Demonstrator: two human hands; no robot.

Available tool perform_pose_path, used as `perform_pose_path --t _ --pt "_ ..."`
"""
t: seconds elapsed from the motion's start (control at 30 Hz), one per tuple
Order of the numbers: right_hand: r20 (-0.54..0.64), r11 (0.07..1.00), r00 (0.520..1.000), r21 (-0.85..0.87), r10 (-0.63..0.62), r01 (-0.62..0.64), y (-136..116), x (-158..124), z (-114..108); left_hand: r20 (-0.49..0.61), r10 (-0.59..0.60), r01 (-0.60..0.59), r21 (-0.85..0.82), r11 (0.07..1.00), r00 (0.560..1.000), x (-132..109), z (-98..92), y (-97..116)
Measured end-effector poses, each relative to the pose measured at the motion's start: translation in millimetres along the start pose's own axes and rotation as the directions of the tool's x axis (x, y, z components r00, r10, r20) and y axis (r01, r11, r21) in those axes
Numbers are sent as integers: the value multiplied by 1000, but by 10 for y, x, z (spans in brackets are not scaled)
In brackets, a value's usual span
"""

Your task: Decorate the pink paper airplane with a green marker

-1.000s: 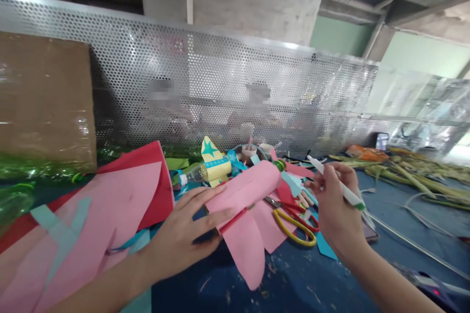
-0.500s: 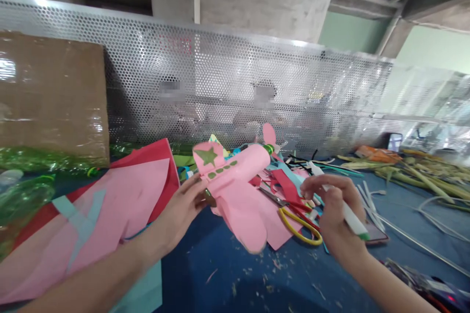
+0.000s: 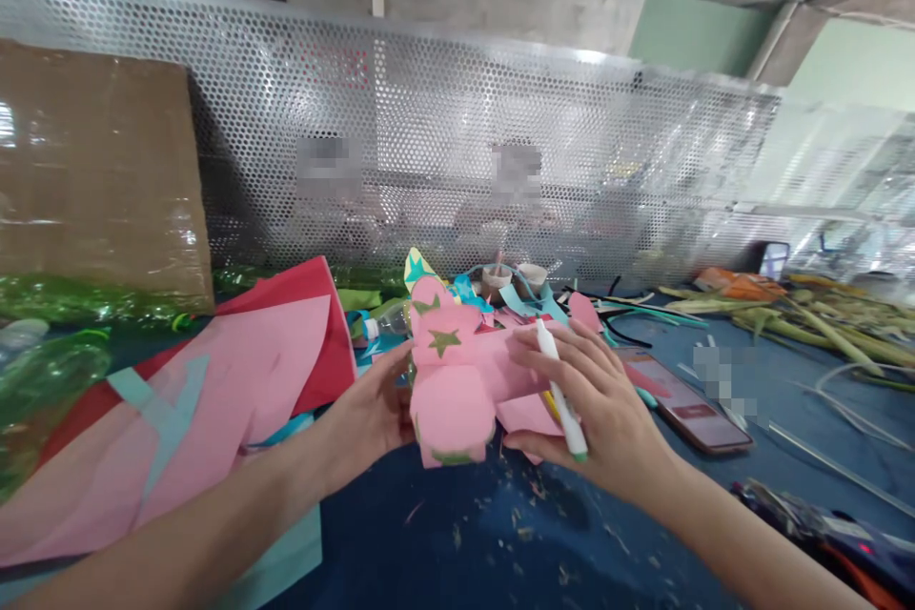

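A pink paper airplane with green stars and green edging is held up over the table between my two hands. My left hand grips its left end, the fingertips partly hidden behind the paper. My right hand curves around the right part of the body, palm down. A white marker with a green end is tucked among the right fingers, lying across them. Behind the plane, a sliver of yellow scissors handle shows beside a pink paper scrap.
Red and pink sheets with a light-blue strip lie left, near green plastic bottles and cardboard. Right are a phone, wires and a device with a red light. A perforated metal screen stands behind; people show through it.
The airplane has turned, so its starred end faces me more. My right hand, with the marker, has moved left onto the airplane's body. The phone on the table is now uncovered.
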State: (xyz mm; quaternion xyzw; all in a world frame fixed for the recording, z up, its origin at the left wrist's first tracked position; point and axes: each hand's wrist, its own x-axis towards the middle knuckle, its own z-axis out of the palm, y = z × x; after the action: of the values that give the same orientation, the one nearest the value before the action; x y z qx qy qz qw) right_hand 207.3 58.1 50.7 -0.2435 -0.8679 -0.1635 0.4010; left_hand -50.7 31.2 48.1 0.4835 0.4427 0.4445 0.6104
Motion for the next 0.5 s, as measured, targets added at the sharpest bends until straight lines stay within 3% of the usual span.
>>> perform_pose_path --t 0.1,0.2,0.33,0.5 --pt "63 993 997 -111 34 -27 -8 -6 30 -57 -190 173 -215 961 980 -24 60 61" --pt "85 988 995 -150 46 -33 3 -26 54 -47 -251 227 -287 931 967 -34 104 107" --pt "83 989 996 -150 30 -17 27 -34 66 -21 -289 274 -262 925 957 -33 118 149" --pt "70 983 998 -184 3 10 37 -34 73 66 -256 264 -176 948 964 -52 101 183"
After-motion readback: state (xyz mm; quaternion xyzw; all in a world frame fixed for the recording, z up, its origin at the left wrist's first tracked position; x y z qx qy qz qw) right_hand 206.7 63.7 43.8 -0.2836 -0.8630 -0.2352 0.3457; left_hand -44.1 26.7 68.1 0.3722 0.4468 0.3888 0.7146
